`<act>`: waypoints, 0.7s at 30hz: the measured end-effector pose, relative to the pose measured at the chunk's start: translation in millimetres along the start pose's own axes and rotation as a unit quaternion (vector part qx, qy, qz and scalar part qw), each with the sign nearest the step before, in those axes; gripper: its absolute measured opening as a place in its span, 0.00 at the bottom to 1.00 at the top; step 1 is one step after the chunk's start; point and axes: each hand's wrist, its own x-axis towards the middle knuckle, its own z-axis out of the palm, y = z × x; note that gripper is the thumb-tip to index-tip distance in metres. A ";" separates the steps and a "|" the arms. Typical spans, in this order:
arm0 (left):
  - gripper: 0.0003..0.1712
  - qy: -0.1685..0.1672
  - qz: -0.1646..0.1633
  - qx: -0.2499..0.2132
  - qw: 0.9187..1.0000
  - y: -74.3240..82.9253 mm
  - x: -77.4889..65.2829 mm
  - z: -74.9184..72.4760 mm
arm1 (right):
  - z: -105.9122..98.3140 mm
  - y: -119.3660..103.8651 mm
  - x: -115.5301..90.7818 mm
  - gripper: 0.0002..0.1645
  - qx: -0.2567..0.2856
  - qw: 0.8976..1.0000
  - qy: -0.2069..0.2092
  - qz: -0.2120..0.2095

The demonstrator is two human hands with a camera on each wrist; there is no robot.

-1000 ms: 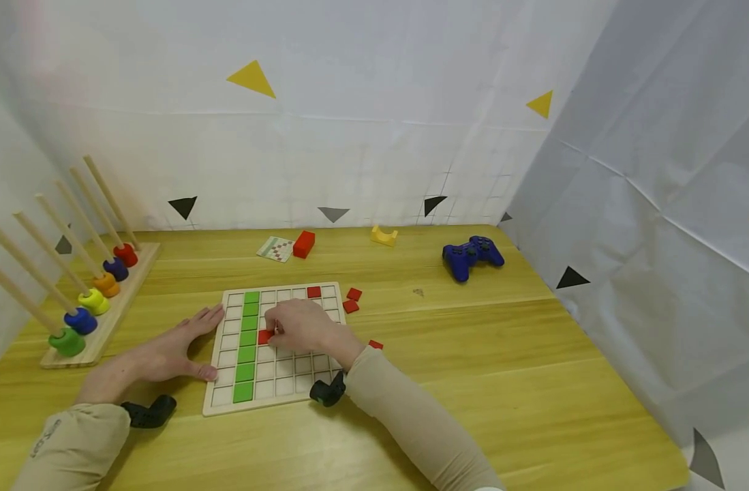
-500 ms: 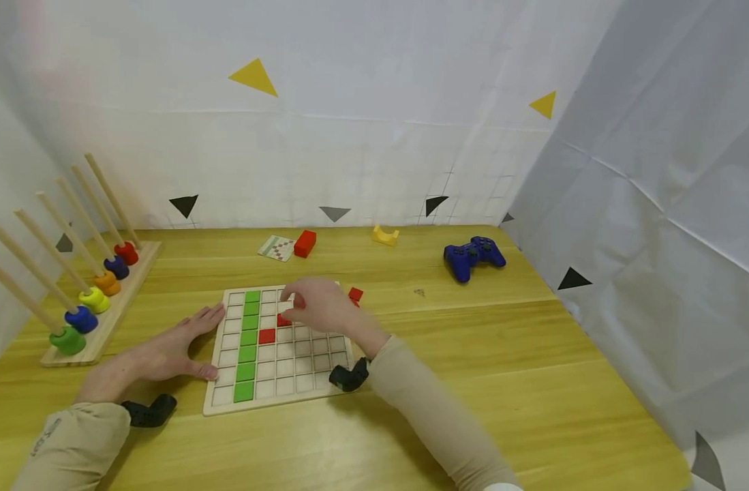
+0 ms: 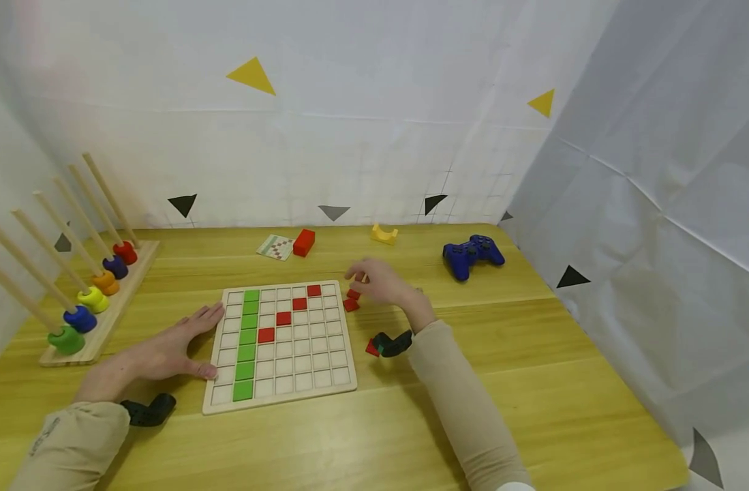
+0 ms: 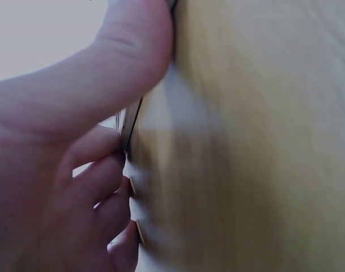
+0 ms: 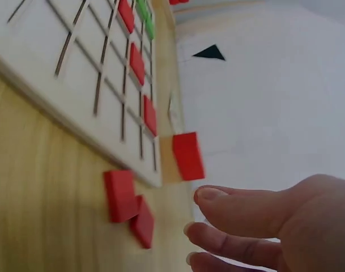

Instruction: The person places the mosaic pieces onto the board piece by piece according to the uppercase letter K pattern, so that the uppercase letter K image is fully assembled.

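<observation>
A wooden grid board (image 3: 317, 379) lies flat on the table, with a column of green square tiles (image 3: 247, 337) and several red tiles (image 3: 283, 318) in a diagonal of its cells. My left hand (image 3: 168, 351) rests at the board's left edge, fingers and thumb extended; the left wrist view shows the fingers (image 4: 107, 170) against that edge. Just past the board's far right corner, my right hand (image 3: 383, 283) hovers by loose red tiles (image 5: 120, 195). Its thumb and fingers are apart in the right wrist view, holding nothing. Another red tile (image 3: 372, 348) lies partly behind the wrist camera.
A peg stand (image 3: 125, 293) with coloured rings stands at the left. Along the back are a patterned card (image 3: 277, 247), a red block (image 3: 304, 243) and a yellow curved block (image 3: 384, 235). A blue game controller (image 3: 474, 256) sits at the back right.
My right hand has left the red tiles on the board and moved right, over to the loose tiles. The red diagonal now shows uncovered. My left hand has stayed in place.
</observation>
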 end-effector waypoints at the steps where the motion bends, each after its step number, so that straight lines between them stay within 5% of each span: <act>1: 0.68 0.001 0.001 0.000 1.000 0.0 0.3 0.0 | 0.6 3.2 0.6 0.16 -0.011 1.000 -0.004 0.006; 11: 0.68 0.002 0.000 0.001 1.000 -0.7 0.2 0.6 | 13.2 20.0 6.4 0.17 -0.055 0.997 -0.036 0.039; 21: 0.68 0.002 -0.002 0.000 1.000 -0.2 0.4 0.7 | 12.7 24.8 5.2 0.16 -0.024 0.995 -0.032 0.086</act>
